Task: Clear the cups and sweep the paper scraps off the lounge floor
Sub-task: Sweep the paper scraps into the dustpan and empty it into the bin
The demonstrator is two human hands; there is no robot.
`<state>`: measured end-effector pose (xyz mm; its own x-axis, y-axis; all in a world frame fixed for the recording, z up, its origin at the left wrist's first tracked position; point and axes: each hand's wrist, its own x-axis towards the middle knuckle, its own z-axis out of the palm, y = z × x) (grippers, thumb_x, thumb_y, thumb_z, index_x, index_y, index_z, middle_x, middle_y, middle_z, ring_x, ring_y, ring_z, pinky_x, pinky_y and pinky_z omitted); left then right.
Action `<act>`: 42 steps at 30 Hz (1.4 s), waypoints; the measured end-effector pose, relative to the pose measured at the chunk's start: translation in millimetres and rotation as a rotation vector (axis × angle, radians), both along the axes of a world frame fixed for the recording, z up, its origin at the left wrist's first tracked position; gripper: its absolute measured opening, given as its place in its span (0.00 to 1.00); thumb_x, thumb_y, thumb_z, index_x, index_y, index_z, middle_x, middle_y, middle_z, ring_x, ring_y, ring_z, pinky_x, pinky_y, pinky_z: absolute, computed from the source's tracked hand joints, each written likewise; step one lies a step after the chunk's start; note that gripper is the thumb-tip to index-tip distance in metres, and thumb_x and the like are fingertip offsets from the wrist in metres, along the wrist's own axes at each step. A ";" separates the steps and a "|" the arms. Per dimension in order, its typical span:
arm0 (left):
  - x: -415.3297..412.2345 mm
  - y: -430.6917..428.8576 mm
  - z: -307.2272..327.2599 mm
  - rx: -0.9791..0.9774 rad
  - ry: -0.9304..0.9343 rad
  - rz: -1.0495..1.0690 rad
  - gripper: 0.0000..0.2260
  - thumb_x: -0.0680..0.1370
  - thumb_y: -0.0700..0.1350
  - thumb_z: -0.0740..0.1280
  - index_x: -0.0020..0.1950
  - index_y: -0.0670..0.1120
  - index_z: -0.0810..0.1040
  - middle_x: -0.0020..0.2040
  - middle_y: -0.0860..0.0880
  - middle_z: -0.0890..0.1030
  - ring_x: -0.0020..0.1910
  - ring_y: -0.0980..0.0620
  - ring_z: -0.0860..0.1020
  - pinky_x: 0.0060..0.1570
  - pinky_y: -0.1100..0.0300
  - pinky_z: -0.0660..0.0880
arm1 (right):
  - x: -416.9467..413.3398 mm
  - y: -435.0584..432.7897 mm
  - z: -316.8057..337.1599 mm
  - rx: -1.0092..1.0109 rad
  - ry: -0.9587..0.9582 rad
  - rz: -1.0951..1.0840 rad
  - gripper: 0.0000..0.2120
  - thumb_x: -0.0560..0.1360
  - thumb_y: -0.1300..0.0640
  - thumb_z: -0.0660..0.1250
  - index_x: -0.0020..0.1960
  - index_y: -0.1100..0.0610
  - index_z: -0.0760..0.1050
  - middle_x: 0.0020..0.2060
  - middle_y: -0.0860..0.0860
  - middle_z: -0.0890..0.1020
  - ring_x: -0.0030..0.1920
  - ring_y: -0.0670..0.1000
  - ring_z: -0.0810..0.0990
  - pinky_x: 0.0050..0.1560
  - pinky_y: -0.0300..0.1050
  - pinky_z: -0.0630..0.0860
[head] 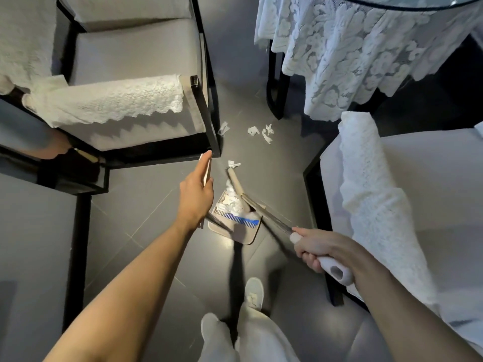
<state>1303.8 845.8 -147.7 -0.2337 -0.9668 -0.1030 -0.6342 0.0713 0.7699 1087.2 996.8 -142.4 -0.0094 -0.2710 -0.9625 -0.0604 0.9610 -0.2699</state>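
Already in the pan: a heap of paper scraps (233,202) lies in the beige dustpan (247,235), which sits on the dark tiled floor (146,205) just ahead of the person's feet.
Loose scraps: one piece (233,164) lies at the broom's far tip. Three more (253,130) lie farther off, well apart from the dustpan.
Broom (271,222): it slants down from the right with its lower end over the dustpan's mouth, probably angled that way to drag paper in.
Right hand (316,246): its fingers are curled tight round the white grip at the top of the broom.
Left hand (196,197): it is wrapped round the dustpan's upright handle (206,168), seemingly to steady it against the broom's push.
Armchairs: a left armchair (125,56) and a right armchair (418,178), both with lace covers, leave only a narrow strip of floor.
Lace cloth (339,56): it hangs down beyond the far scraps.
Cups: none are in view.
Progress: by my judgement the sweeping is partly done, and the far pieces call for shifting the dustpan forward.
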 end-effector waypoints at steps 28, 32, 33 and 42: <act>68.7 -138.4 -4.2 0.025 0.048 0.009 0.28 0.78 0.34 0.62 0.73 0.59 0.66 0.64 0.61 0.70 0.54 0.74 0.64 0.49 0.87 0.56 | 25.5 -197.2 -22.3 -0.115 0.100 -0.166 0.34 0.74 0.69 0.55 0.75 0.44 0.59 0.22 0.50 0.69 0.19 0.43 0.63 0.17 0.33 0.62; 61.9 -160.4 -3.1 0.052 0.081 -0.035 0.29 0.78 0.33 0.62 0.73 0.59 0.67 0.65 0.62 0.68 0.59 0.75 0.60 0.52 0.87 0.54 | 29.0 -196.0 -14.8 -0.013 -0.041 -0.154 0.26 0.75 0.69 0.56 0.66 0.44 0.66 0.20 0.49 0.69 0.18 0.42 0.65 0.15 0.33 0.62; 57.0 -162.7 -2.4 0.055 0.088 -0.050 0.28 0.78 0.33 0.62 0.73 0.59 0.67 0.65 0.62 0.68 0.59 0.75 0.60 0.53 0.87 0.54 | 25.3 -193.2 -8.5 0.024 -0.086 -0.180 0.24 0.75 0.69 0.56 0.63 0.46 0.67 0.20 0.49 0.69 0.18 0.42 0.64 0.15 0.32 0.62; 27.1 -175.1 3.1 0.081 0.093 -0.037 0.29 0.78 0.33 0.62 0.72 0.62 0.66 0.63 0.63 0.70 0.62 0.64 0.67 0.54 0.84 0.57 | -33.5 -206.6 73.1 0.139 -0.160 -0.399 0.08 0.77 0.64 0.60 0.39 0.58 0.69 0.21 0.51 0.68 0.16 0.43 0.65 0.19 0.29 0.62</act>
<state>1330.9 670.7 -144.6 -0.2815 -0.9467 -0.1565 -0.5578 0.0288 0.8295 1053.7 790.2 -69.2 0.0647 -0.1443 -0.9874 0.3545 0.9283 -0.1124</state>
